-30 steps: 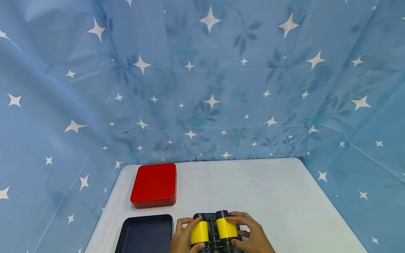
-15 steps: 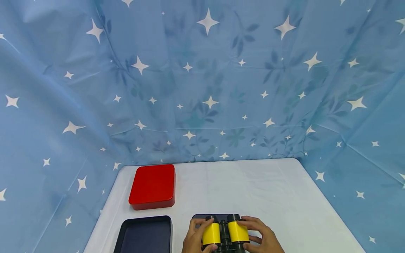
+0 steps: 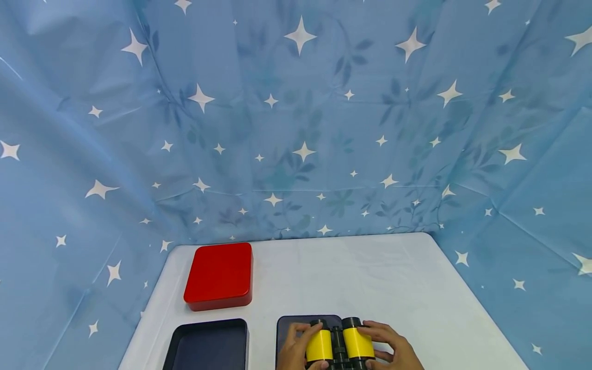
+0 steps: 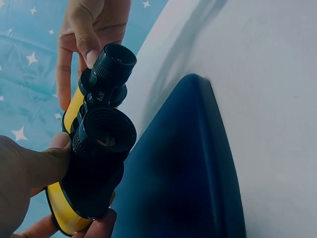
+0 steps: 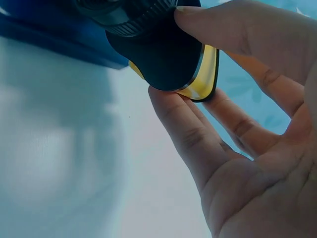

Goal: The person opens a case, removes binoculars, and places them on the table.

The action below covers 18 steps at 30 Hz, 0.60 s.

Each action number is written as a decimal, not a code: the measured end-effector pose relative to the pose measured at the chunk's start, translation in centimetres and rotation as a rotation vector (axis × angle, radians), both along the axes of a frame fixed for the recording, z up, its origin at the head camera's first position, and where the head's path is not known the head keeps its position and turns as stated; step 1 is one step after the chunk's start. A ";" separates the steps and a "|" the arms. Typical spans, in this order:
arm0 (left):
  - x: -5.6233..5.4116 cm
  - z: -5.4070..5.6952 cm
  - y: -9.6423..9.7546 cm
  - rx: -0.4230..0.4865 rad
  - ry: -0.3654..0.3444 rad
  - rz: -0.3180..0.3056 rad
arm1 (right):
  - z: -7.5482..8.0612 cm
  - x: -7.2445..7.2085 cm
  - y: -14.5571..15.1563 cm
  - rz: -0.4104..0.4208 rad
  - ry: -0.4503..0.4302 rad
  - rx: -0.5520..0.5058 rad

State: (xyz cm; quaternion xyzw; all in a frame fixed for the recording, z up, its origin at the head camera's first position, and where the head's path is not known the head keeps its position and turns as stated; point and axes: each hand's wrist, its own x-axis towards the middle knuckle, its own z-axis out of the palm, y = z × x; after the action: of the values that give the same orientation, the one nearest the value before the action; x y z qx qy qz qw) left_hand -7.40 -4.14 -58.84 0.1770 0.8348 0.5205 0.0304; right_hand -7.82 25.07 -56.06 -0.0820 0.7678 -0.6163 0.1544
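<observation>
Together, a person's left hand (image 3: pixel 292 350) and right hand (image 3: pixel 396 351) gripped yellow-and-black binoculars (image 3: pixel 319 346), one at each side, over a dark blue box (image 3: pixel 283 333). By appearances, the grasp was complete and letting go was left to do; whether the binoculars touched the box could not be told from the head view. Leftward on the white table (image 3: pixel 351 277) sat a shallow dark tray (image 3: pixel 213 350), with a red box (image 3: pixel 219 275) beyond it. Blue sheeting (image 3: pixel 277 123), printed with pale stars and leaves, walled the back and both sides.
</observation>
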 end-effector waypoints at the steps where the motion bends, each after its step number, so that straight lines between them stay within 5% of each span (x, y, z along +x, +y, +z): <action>1: -0.1 -0.1 0.2 -0.001 0.007 -0.002 | 0.0 0.0 0.2 0.000 0.003 0.006; 18: -0.7 -0.6 4.0 -0.080 0.075 0.012 | -1.0 0.3 3.8 0.015 0.042 0.085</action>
State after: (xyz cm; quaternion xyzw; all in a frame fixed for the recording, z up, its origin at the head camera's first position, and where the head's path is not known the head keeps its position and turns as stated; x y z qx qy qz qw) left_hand -8.05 -0.17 -59.42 0.1900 0.8565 0.4798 0.0031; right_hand -7.54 28.83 -57.04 -0.0940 0.7957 -0.5802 0.1464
